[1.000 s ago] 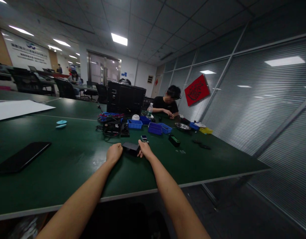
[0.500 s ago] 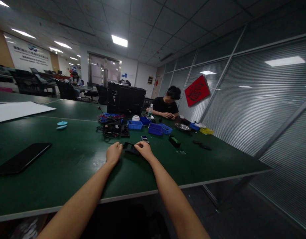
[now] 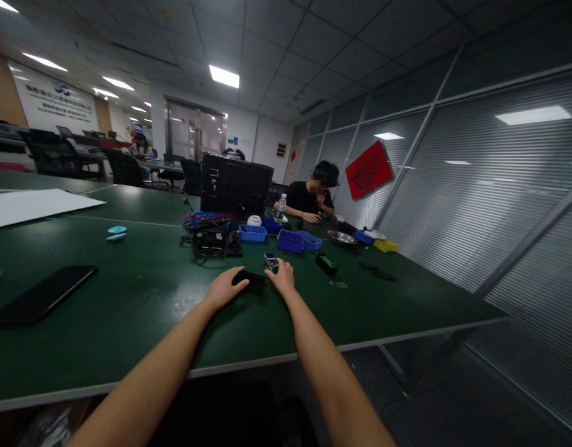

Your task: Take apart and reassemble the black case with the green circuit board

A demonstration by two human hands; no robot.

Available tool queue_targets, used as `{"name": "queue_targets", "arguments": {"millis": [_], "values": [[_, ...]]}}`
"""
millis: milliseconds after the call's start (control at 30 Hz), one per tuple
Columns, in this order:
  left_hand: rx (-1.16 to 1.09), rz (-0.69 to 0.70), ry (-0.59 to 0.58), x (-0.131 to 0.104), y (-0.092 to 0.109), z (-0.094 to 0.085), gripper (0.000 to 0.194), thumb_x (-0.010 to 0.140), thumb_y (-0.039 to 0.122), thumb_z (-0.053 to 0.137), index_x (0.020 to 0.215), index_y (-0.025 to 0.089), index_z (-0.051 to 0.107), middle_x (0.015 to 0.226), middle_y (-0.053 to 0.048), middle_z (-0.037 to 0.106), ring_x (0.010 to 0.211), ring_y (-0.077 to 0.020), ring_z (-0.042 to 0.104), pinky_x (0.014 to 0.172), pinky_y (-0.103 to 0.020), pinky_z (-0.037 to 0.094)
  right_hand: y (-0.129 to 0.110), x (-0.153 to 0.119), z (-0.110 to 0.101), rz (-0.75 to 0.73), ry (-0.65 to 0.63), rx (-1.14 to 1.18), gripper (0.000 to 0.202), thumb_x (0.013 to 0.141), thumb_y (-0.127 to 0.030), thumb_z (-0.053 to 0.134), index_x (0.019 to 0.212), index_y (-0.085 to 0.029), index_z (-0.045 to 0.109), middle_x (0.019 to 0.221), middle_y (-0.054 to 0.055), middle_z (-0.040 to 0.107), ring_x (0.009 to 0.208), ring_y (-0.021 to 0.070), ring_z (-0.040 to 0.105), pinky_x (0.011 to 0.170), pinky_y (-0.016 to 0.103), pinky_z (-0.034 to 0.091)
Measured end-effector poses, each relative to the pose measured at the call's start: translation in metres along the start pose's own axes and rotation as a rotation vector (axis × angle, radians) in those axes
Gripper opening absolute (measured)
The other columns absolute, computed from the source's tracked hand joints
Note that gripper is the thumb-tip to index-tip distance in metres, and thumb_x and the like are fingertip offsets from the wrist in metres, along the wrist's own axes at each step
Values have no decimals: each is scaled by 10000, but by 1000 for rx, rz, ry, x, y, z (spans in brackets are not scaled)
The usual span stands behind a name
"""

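My left hand (image 3: 224, 288) is closed round the left end of a small black box-like case (image 3: 253, 282), tilted just above or on the green table; its exact kind is hard to make out. Beside it, my right hand (image 3: 283, 278) has thumb and fingers round the near part of a small circuit board (image 3: 270, 261) with a pale square on top. The right fingertips partly hide the board.
Behind my hands stand a tangle of cables (image 3: 209, 239), blue bins (image 3: 290, 241) and a black monitor (image 3: 234, 183). A black-and-green box (image 3: 326, 264) lies right, a dark tablet-like slab (image 3: 46, 295) left. Across the table sits another person (image 3: 309, 198).
My right hand has left the black case and moved right to the circuit board. My left hand has shifted right onto the case, which now tilts differently. The other person has raised one hand.
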State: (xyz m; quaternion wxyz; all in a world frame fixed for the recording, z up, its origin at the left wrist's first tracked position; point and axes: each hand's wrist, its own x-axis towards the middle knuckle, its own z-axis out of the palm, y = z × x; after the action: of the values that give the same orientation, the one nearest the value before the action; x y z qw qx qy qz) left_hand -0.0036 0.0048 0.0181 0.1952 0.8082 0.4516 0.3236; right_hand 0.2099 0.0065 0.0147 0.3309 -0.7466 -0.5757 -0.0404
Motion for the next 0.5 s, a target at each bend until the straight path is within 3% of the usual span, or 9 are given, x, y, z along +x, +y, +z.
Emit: {"name": "queue_targets", "arguments": {"millis": [133,367,500], "values": [[8,-13,-21,-1,1,-1,568,711,393,550,1236,203,445,1226,-52,515,1103,-196,479,945,-278,342,3,3,9,32,-23,36,388,702,-299,571,1073,-185,574,996,97,568,939,208,514,821,290,376],[-17,-36,-32,-1,2,-3,567,686,392,577,1212,210,469,1193,-54,530,1068,-200,499,915,-273,363,7,11,-3,151,-114,159,303,798,-374,425,888,-191,649,878,72,647,817,186,586,695,249,409],[-33,-56,-41,-2,4,-3,563,687,378,580,1214,215,467,1188,-51,533,1069,-201,497,911,-274,367,15,12,-9,183,-52,81,372,820,-420,376,917,-183,645,900,101,638,849,205,578,723,279,402]]}}
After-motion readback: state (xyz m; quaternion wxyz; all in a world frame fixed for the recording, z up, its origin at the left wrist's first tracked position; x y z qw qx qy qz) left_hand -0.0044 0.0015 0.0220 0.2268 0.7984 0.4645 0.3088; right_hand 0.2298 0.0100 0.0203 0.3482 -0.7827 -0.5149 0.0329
